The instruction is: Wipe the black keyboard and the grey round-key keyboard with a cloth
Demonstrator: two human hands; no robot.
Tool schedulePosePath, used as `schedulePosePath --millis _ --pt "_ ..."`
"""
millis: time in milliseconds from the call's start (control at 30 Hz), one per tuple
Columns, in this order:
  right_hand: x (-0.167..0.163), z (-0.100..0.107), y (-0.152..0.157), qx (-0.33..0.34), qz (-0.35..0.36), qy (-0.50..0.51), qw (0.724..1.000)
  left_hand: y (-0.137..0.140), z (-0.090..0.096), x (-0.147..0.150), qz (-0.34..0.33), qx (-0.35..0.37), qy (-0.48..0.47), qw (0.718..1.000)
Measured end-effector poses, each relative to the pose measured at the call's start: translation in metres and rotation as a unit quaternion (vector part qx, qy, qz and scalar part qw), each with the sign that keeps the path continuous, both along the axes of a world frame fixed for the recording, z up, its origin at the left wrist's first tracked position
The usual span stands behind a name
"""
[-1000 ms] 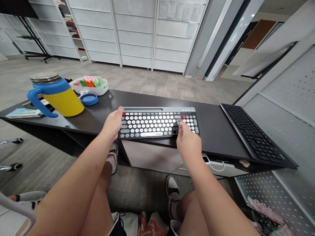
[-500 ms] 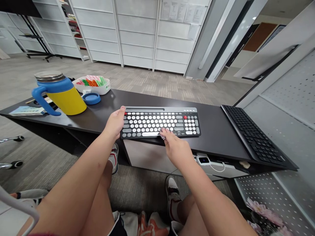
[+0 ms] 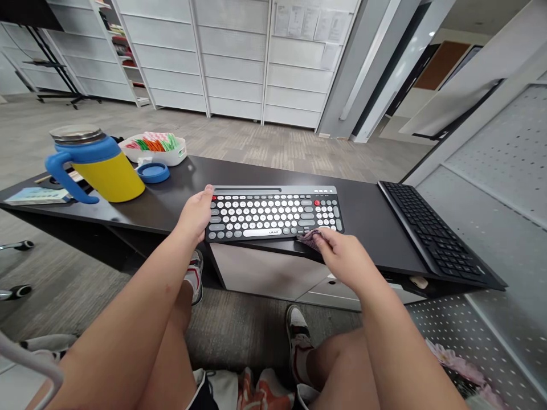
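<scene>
A grey and black keyboard (image 3: 265,213) with round white and grey keys and two red ones lies at the front edge of the dark desk. My left hand (image 3: 195,216) grips its left end, the thumb at the top corner. Pinched in the fingers of my right hand (image 3: 339,250) is a crumpled dark cloth (image 3: 311,238). The cloth touches the front edge of the keyboard, towards the right, below the number keys. Part of the cloth is hidden by the fingers.
A yellow and blue mug (image 3: 109,171), a blue lid (image 3: 154,172) and a white basket (image 3: 173,155) of colourful wrapped sticks stand on the left of the desk (image 3: 363,216). A second black keyboard (image 3: 431,228) lies at the right, beside a perforated panel (image 3: 508,148).
My right hand has moved to the right with the cloth along the keyboard's front edge, away from the space bar. My left hand keeps its hold on the keyboard.
</scene>
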State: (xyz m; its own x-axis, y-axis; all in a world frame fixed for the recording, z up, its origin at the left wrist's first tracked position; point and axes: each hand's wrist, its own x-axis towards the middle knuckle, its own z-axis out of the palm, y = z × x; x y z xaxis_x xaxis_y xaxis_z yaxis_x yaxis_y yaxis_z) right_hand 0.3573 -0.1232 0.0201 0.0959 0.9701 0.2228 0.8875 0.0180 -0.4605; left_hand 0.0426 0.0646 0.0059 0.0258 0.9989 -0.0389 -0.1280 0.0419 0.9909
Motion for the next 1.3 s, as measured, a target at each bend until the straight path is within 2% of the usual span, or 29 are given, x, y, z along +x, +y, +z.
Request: schedulePosePath --millis 67,133,200,233,400,533,700,800,1033,1167,1233,1300 --pt "0.010 0.002 0.001 0.054 -0.085 0.018 0.995 0.001 -0.001 0.000 0.002 0.000 0.001 1.000" --pt "0.014 0.003 0.004 0.121 -0.172 0.038 0.977 0.002 -0.002 0.000 0.001 0.001 0.000 1.000" --pt "0.011 0.001 0.010 0.155 -0.224 0.035 0.962 0.002 -0.003 0.000 -0.002 0.003 -0.002 1.000" --pt "0.007 -0.001 0.013 0.152 -0.231 0.027 0.961 0.002 -0.003 0.000 -0.004 0.005 -0.003 1.000" --pt "-0.031 -0.021 0.032 0.087 -0.183 -0.030 0.979 0.003 -0.003 0.002 -0.011 0.022 0.002 1.000" --pt "-0.053 -0.035 0.039 0.135 -0.095 -0.046 0.985 0.003 -0.002 0.002 -0.010 0.020 0.002 1.000" --pt "-0.045 -0.037 0.035 0.132 0.088 -0.016 0.987 0.004 -0.004 -0.001 -0.002 0.017 0.001 1.000" --pt "-0.032 -0.032 0.028 0.102 0.148 0.009 0.984 0.004 -0.005 -0.002 -0.003 0.013 -0.002 1.000" --pt "-0.011 -0.014 0.017 -0.002 0.161 0.091 0.983 0.003 -0.003 0.000 -0.005 0.015 -0.002 1.000" --pt "-0.004 -0.004 0.014 -0.053 0.171 0.151 0.972 0.002 -0.001 0.001 0.002 0.009 -0.009 1.000" --pt "-0.002 0.000 0.014 -0.019 0.139 0.167 0.976 0.001 0.000 0.002 0.001 0.007 -0.010 1.000" --pt "-0.001 0.001 0.014 0.073 0.053 0.154 0.984 0.001 0.001 0.004 0.003 0.006 -0.007 1.000"
